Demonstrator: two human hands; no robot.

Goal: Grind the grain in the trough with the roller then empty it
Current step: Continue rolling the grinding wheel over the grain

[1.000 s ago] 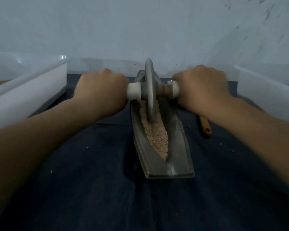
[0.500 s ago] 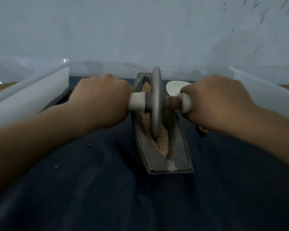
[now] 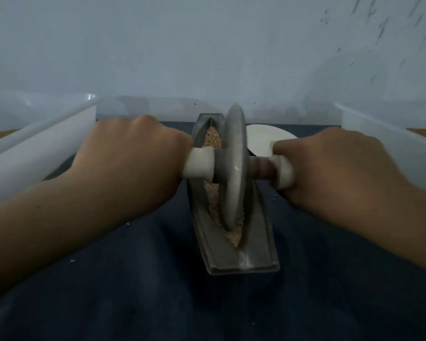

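Grain [image 3: 213,140] is seen from the head camera lying along the groove of the grey, boat-shaped trough [image 3: 256,254]. The trough is set lengthwise on a dark blue cloth [image 3: 133,291], its blunt near end pointing toward the viewer. The pale, crushed material is spread from the far tip down to the near end of the groove.

The roller [image 3: 234,168], a grey disc on a cross axle, is stood upright in the groove at about the middle of the trough, its lower edge sunk into the grain. The axle is held level across the trough.

The left hand [image 3: 133,158] is clenched round the axle's left handle, of which only the white inner end [image 3: 199,166] is left uncovered. The right hand [image 3: 330,168] is likewise wrapped round the right handle, with its white collar [image 3: 282,172] showing just inside the knuckles. Both forearms are stretched forward over the cloth.

A white round object [image 3: 263,136] is partly seen behind the roller, just right of the trough's far end; what it is cannot be told. A translucent white bin [image 3: 35,148] is placed at the left and another [image 3: 379,129] at the right, both well apart from the trough. A few pale specks [image 3: 72,261] are scattered on the cloth. A plain, light wall [image 3: 207,45] is seen behind.
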